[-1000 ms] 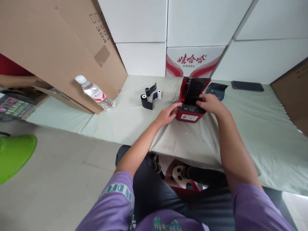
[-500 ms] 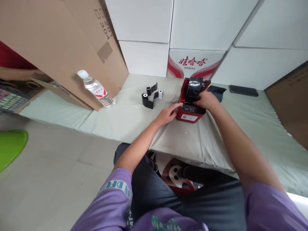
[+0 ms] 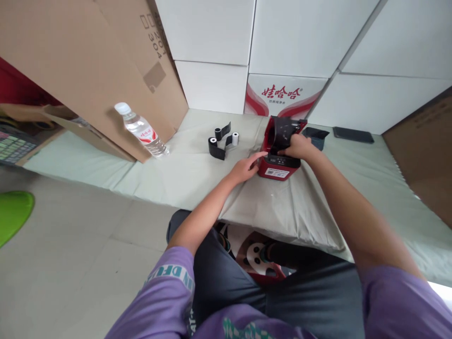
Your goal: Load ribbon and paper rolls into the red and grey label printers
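Observation:
A red label printer (image 3: 281, 173) with its lid raised stands on the cloth-covered surface. Black film, apparently ribbon (image 3: 281, 129), hangs under the lid. My left hand (image 3: 246, 168) is open at the printer's left side, index finger stretched onto its front top edge and thumb apart. From the right, my right hand (image 3: 300, 147) reaches into the printer body beneath the black film. Its fingers are bent together, the tips partly hidden inside; what they grip cannot be made out. Left of the printer lie small ribbon rolls (image 3: 221, 141) with loose black tails.
A water bottle (image 3: 143, 130) stands at the left by a large cardboard box (image 3: 106, 56). White cartons (image 3: 212, 87) rise behind the surface. A dark piece of film (image 3: 317, 136) and a black phone (image 3: 353, 135) lie right of the printer; brown cardboard (image 3: 423, 141) borders the far right.
My right hand has shifted slightly left inside the printer, and the black film under the lid has changed its angle and lost its shine. My left hand stays in place.

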### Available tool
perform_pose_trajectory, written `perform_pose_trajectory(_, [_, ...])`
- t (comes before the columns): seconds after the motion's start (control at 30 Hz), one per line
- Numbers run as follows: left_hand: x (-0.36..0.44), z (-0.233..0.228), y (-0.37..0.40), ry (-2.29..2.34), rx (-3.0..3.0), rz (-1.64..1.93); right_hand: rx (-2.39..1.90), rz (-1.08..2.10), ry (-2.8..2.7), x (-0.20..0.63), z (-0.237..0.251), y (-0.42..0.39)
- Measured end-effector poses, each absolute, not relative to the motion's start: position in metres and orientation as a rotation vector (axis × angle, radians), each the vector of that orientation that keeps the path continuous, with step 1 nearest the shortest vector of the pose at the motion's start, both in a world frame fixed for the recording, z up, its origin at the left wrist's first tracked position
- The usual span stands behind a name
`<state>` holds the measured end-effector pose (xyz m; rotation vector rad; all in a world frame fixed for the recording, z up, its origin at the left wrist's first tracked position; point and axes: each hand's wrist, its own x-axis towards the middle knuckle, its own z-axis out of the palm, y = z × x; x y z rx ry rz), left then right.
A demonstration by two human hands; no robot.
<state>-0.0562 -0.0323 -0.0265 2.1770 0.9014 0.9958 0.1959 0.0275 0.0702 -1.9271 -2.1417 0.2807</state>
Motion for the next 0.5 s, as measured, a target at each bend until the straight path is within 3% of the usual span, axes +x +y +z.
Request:
perform_pose_trajectory(0.13, [-0.054,-0.027,-0.032,0.876,2.131,1.015,-1.464,0.602,-1.876,0.207,0.079,-0.005])
perform_pose_trajectory(0.5, [-0.063,-0.016,-0.013,0.605,1.474,1.554,-0.916,0.525,-1.675,0.084,0.046,-0.058])
